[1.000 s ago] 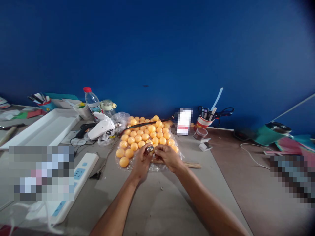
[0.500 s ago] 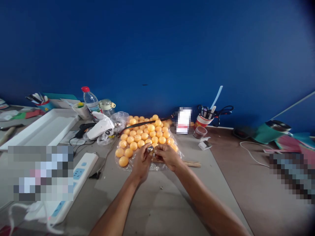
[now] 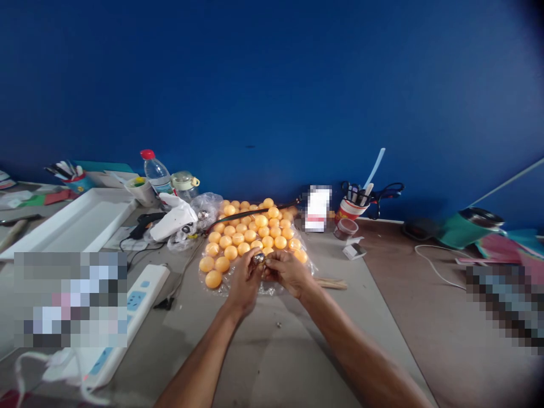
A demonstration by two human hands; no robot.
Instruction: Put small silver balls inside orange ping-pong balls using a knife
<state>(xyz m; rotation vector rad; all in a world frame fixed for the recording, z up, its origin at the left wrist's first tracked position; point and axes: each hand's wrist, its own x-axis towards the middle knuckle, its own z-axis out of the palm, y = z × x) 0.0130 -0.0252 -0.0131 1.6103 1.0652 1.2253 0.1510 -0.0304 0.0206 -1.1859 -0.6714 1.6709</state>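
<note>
My left hand (image 3: 244, 280) and my right hand (image 3: 287, 272) meet over the near edge of a clear plastic sheet covered with several orange balls (image 3: 249, 232). Between the fingertips of both hands sits a small shiny silver ball (image 3: 258, 259). Both hands are closed in a pinch on it. A tiny silver bead (image 3: 279, 324) lies on the grey mat just in front of my wrists. Thin wooden sticks (image 3: 331, 281) lie to the right of my right hand.
A white tray (image 3: 72, 224), water bottle (image 3: 155, 170), glue gun (image 3: 147, 222) and power strip (image 3: 127, 317) fill the left side. A red cup of pens and scissors (image 3: 352, 207) stands at the back right. White cable (image 3: 437, 272) runs across the brown table at right.
My right hand has shifted slightly nearer and to the left, turning a little on the silver ball. My left hand stays put.
</note>
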